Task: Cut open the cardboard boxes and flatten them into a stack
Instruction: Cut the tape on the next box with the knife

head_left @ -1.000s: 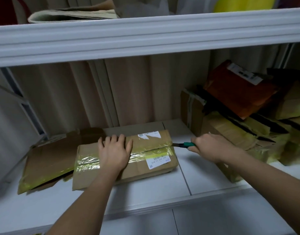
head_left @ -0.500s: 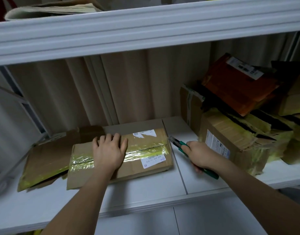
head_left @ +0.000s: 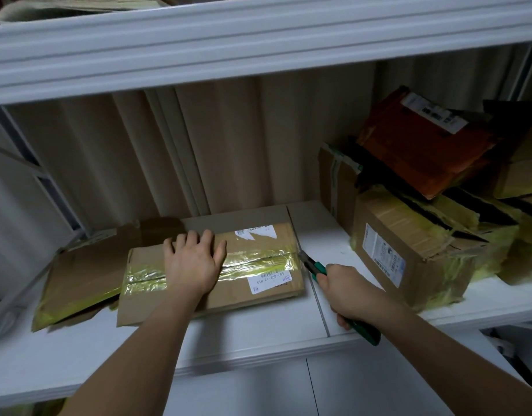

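Box [head_left: 228,283] with yellow tape along its top seam lies flat on the white shelf [head_left: 258,334], under the left hand [head_left: 192,262]. That hand rests palm down on the box's middle, fingers straight and spread, pointing toward the back wall. The right hand [head_left: 349,292] is just right of the box, fingers curled tight round a green knife [head_left: 316,267]; the knife's tip touches the box's right end at the taped seam, and the handle's butt sticks out behind the hand, over the shelf's front edge. Two white labels show on the box, between the hands. Left of the left hand, a flattened carton [head_left: 84,277] with yellow tape lies partly beneath the box. Right of the right hand, a pile of boxes [head_left: 415,244] stands on the shelf, an orange parcel [head_left: 421,145] tilted on top.
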